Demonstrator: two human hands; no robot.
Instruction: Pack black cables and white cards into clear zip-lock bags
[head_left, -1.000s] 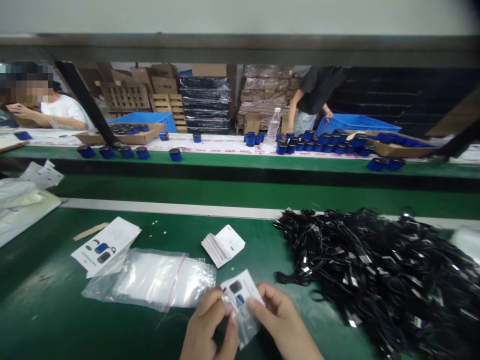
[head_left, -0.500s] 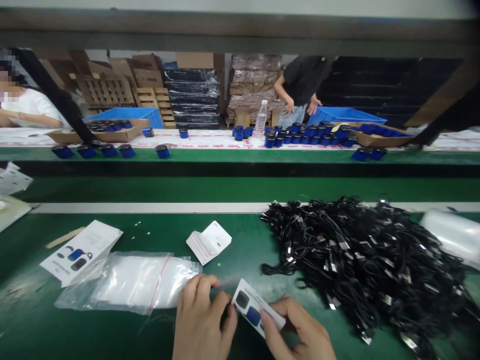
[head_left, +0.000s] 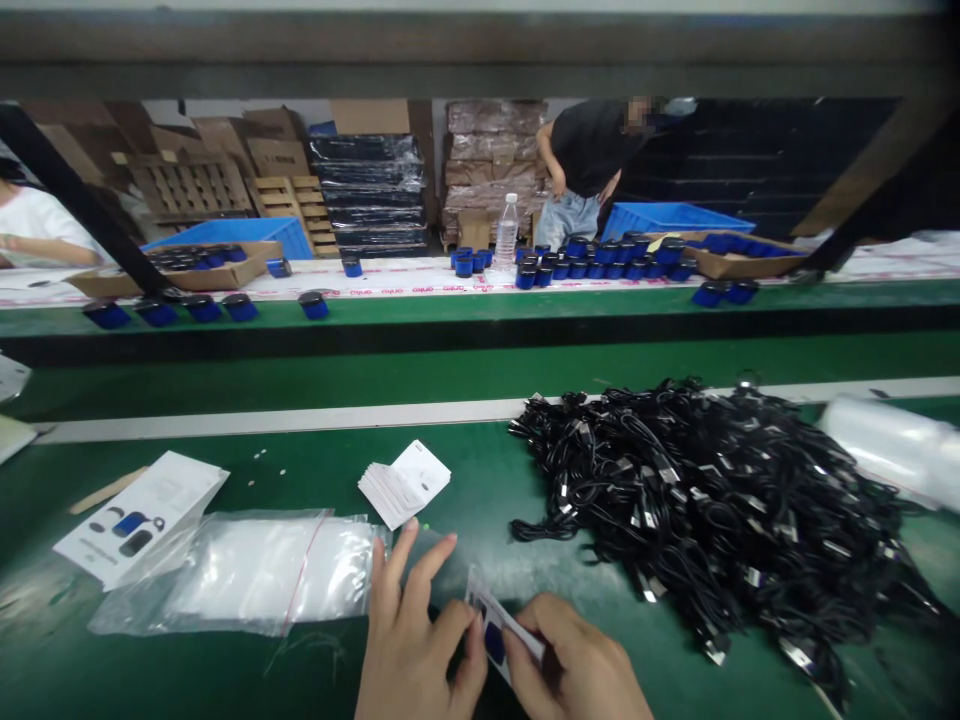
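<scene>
Green table [head_left: 187, 680] fills the foreground, with cartons and pallets stacked against the back of the room. Between the two hands is a small printed card [head_left: 492, 632], tilted nearly edge-on; half a second ago more of its face showed. Fingers of the right hand [head_left: 581, 655] curl behind it, the thumb pressing its front. On the left hand [head_left: 416, 640], thumb and forefinger pinch the card's near edge while the other fingers stand up, fanned wider than before.

Just beyond the left fingertips sits a fanned stack of cards [head_left: 405, 483]; left of that hand lies a clear bag [head_left: 262, 570] of white contents, then a leaflet pile [head_left: 146, 515] with product pictures. A heap of black USB cables [head_left: 690, 500] spreads to the right of the right fingers.

Well beyond both hands, blue units [head_left: 577, 268] line a white sheet [head_left: 405, 283] whose repeated red print seems to read "anko". Lettering on card and leaflets is too small to read. Behind, a co-worker in black [head_left: 589, 150] has drawn both hands to the hips.
</scene>
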